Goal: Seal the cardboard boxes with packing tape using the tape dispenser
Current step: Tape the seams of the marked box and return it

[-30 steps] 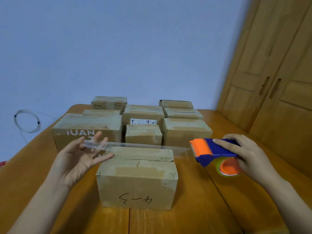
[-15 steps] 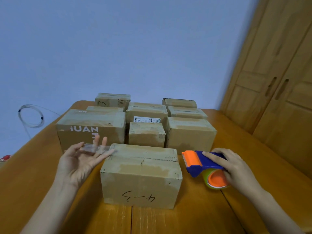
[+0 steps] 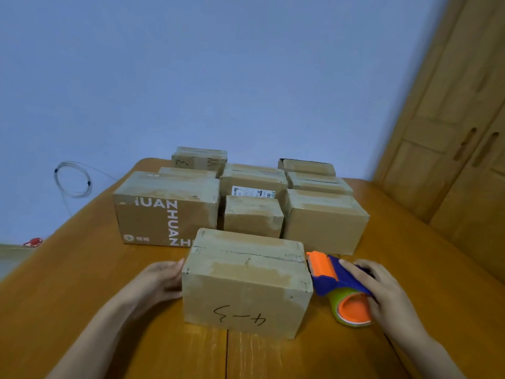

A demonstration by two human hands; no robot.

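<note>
A cardboard box [image 3: 247,285] marked "4~3" stands nearest me on the wooden table [image 3: 68,283]. My left hand [image 3: 161,280] presses flat against the box's left side, its fingertips hidden behind the box edge. My right hand [image 3: 382,291] grips the blue and orange tape dispenser [image 3: 334,280], whose orange front end touches the box's upper right edge. The green tape roll with an orange core sits under that hand. A seam runs along the box top.
Several other cardboard boxes stand in rows behind, the largest [image 3: 166,212] printed "ZHUAN" at the left. A wooden wardrobe [image 3: 451,132] rises at the right. A coiled white cable [image 3: 72,179] hangs on the blue wall at the left.
My left hand dropped from holding the tape end in the air to the box's left side. The dispenser came down and in against the box's right top edge. The view tilted downward.
</note>
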